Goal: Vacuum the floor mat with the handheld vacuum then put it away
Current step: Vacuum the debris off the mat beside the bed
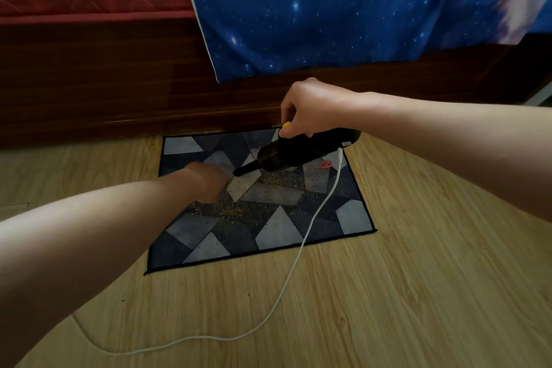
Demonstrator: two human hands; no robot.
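Right hand (310, 110) curls its fingers round the handheld vacuum (301, 151), nozzle angled down at crumbs (268, 185) mid floor mat (352, 215) for suction; left hand (209, 182) blurs beside the nozzle (finger state unreadable).

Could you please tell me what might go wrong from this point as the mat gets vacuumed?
1. The white cord trails across the floor mat past the yellow crumbs; dragging it could scatter them onto the wooden floor.
2. The small red loop near the handheld vacuum might get sucked in and clog the nozzle.
3. The blurred left hand sits close to the nozzle tip that the right hand steers; they could collide.
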